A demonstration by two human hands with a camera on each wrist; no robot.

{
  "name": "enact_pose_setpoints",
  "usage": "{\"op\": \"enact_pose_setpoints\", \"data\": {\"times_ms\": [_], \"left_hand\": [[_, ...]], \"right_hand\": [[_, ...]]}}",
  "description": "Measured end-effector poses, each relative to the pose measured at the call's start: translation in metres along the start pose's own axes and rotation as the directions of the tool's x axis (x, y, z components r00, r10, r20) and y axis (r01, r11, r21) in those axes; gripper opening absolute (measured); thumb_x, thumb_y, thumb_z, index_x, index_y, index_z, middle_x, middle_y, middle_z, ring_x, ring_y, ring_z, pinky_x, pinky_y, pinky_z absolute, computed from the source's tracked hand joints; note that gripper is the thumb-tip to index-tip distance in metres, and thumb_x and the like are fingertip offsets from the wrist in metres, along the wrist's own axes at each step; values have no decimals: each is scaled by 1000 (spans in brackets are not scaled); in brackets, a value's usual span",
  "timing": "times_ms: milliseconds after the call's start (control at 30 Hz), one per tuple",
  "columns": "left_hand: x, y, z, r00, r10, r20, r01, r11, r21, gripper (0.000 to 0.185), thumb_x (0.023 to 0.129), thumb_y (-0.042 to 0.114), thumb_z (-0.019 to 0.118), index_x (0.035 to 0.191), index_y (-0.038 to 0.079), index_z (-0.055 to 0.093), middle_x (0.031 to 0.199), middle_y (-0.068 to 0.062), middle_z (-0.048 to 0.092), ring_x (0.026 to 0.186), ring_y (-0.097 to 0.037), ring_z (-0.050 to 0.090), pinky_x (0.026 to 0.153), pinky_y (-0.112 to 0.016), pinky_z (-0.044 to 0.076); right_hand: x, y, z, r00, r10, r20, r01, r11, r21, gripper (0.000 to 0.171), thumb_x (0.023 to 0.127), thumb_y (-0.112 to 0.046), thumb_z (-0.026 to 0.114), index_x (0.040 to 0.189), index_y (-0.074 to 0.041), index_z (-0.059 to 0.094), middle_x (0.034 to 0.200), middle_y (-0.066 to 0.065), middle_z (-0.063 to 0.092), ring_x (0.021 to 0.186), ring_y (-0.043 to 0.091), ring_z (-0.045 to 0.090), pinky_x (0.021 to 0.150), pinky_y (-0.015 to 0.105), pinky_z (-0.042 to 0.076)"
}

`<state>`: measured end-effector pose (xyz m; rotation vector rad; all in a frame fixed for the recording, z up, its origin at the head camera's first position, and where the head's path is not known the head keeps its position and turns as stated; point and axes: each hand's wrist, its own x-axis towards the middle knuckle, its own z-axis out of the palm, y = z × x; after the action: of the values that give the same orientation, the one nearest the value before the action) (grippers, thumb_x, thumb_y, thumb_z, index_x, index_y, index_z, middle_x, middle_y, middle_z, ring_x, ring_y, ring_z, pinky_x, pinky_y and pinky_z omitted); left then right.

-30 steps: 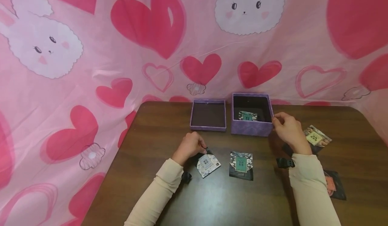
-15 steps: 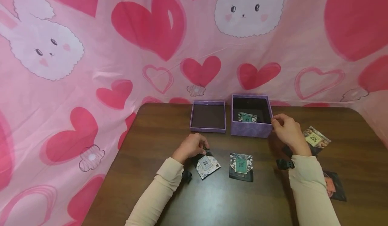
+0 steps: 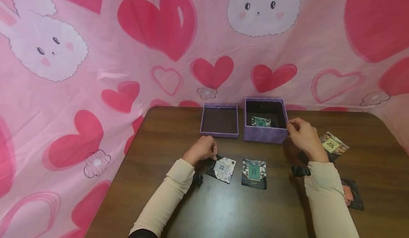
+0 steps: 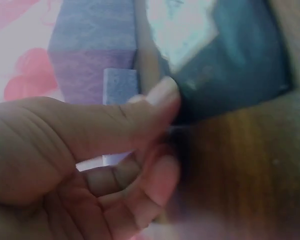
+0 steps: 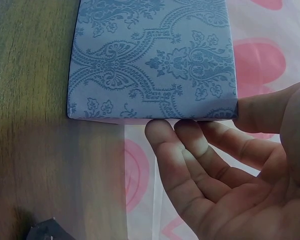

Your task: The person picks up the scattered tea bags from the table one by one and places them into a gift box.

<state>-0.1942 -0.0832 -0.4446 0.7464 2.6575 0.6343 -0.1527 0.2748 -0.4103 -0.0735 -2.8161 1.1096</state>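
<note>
On table [image 3: 166, 131], left hand [image 3: 202, 150] pinches packet [image 3: 222, 167] (floral).

Dark wood-grain table [image 3: 179, 131] with slight sheen, matt embossed paper box [image 5: 152, 57], soft printed cloth backdrop [image 3: 96, 64]

Dark brown wooden bench [image 3: 179, 202], carrying along its far edge a shallow purple cardboard lid [image 3: 219, 121] beside a deeper purple patterned box [image 3: 265, 134]. Nearer, lay two flat floral sachets [image 3: 221, 169] [image 3: 254, 173], with two more [image 3: 332, 146] [image 3: 350, 194] at right.
</note>
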Motion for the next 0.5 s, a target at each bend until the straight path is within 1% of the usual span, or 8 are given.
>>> {"op": "enact_pose_setpoints", "data": {"times_ms": [67,133,233,267,367,433,500], "left_hand": [[-1,0,-2,1000,-17,-3,17,1000,-3,25,71,6,91,63,14,69,67,8,62,65,-10,55,59,-24,49],[-3,-1,-5,1000,-29,1,29,998,-48,23,73,2,89,66,11,70,66,7,63,61,-9,56,56,-23,50],[-6,-3,-7,999,-28,23,31,988,-148,16,75,-6,84,78,6,75,67,3,66,56,-9,59,53,-23,53],[-6,-4,-8,999,-27,35,32,983,-178,16,76,-9,82,82,5,76,67,2,66,55,-9,60,53,-23,53],[-9,-4,-13,998,-8,60,22,973,-231,19,80,-11,78,94,2,79,72,-3,70,55,-9,62,54,-23,55],[-10,-4,-16,998,12,63,3,970,-242,18,82,-10,76,95,3,80,76,-6,72,55,-9,62,55,-23,56],[-11,-4,-18,998,31,61,-14,965,-263,16,84,-9,75,94,2,80,79,-8,73,56,-9,62,56,-24,57]], "right_hand": [[0,0,0,1000,0,4,0,1000,0,40,106,-27,45,126,6,58,104,24,69,86,35,69,69,39,51],[0,0,0,1000,1,6,-1,1000,1,41,106,-27,45,126,6,58,104,24,69,86,35,69,68,38,51],[0,0,0,1000,1,4,-1,1000,6,41,106,-28,46,125,6,58,104,25,68,86,35,69,67,36,51],[0,0,0,1000,1,4,-1,1000,7,41,106,-28,46,125,6,58,104,25,69,86,35,69,67,36,51],[-1,1,-1,1000,-1,3,1,1000,13,41,106,-28,47,125,6,58,103,24,69,85,34,70,66,34,51],[0,1,-1,1000,-2,3,2,1000,15,41,106,-28,48,125,6,59,103,23,69,84,34,70,66,34,51],[0,2,-1,1000,-6,1,6,1000,12,41,106,-29,48,125,6,59,102,23,69,84,33,70,66,34,51]]}}
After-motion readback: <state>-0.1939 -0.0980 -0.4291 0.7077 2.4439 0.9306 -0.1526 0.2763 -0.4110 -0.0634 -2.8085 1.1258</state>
